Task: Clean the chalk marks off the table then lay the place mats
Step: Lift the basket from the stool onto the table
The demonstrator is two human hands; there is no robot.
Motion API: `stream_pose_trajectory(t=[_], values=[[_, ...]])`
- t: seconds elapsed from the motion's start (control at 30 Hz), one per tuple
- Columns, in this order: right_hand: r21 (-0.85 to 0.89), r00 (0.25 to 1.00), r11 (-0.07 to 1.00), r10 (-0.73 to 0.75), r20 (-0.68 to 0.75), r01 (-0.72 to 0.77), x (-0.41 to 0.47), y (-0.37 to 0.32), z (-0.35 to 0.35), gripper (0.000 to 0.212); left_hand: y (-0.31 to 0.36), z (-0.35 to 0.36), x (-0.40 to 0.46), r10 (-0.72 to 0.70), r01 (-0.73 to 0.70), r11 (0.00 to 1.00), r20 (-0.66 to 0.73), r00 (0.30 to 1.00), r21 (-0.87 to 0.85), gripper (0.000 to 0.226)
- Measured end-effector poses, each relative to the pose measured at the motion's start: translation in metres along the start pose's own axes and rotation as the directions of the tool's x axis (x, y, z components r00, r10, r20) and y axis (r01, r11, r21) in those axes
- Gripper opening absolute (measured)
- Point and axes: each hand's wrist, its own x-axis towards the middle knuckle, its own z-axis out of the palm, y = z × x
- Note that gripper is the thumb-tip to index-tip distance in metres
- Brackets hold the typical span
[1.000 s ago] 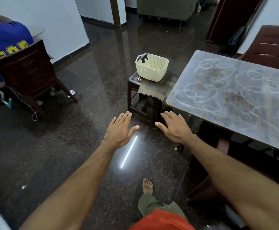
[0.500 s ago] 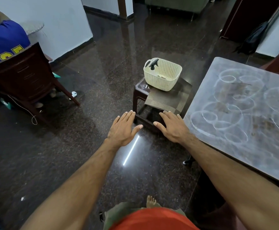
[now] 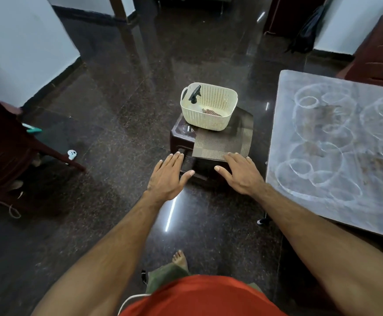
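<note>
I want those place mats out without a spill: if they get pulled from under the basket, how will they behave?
The place mats look thin and woven, so probably floppy. The basket sits on them and looks light, so it may slide or tip.

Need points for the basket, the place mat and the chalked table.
basket (image 3: 211, 119): head view, front perforated wall.
place mat (image 3: 224, 142): head view, bare woven middle.
table (image 3: 300, 169): head view, chalk-marked top near its left edge.

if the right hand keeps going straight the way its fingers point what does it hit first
Most likely the place mats on the small dark stool: the right hand is open, fingers aimed at their near edge. Beyond them stands the cream basket. Depth is unclear from this single view, so the hand may be above the mats.
</note>
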Motion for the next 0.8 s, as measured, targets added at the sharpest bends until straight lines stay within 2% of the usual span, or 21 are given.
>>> stream_pose_trajectory(t=[0.1,0.27,0.43,0.63,0.8], values=[[0.026,0.997,0.997,0.073,-0.027,-0.073,0.021,-0.011,-0.001,0.065,-0.020,-0.017,0.026,0.051,-0.051,0.999,-0.015,0.999,-0.007,0.064],[0.134,0.980,0.975,0.189,-0.063,-0.179,0.056,-0.024,-0.008,0.065,-0.047,-0.038,0.070,0.084,-0.086,0.996,-0.124,0.989,-0.008,0.046],[0.158,0.958,0.953,0.274,-0.082,-0.259,0.096,-0.023,-0.014,0.066,-0.064,-0.043,0.114,0.091,-0.095,0.995,-0.129,0.988,-0.029,0.039],[0.238,0.922,0.913,0.367,-0.119,-0.332,0.165,0.000,-0.017,0.058,-0.076,-0.044,0.182,-0.033,0.014,0.985,-0.106,0.994,-0.173,0.023],[0.415,0.855,0.805,0.506,-0.109,-0.424,0.248,0.038,-0.024,0.041,-0.090,-0.039,0.269,-0.169,0.135,0.941,-0.086,0.982,-0.311,0.029]])
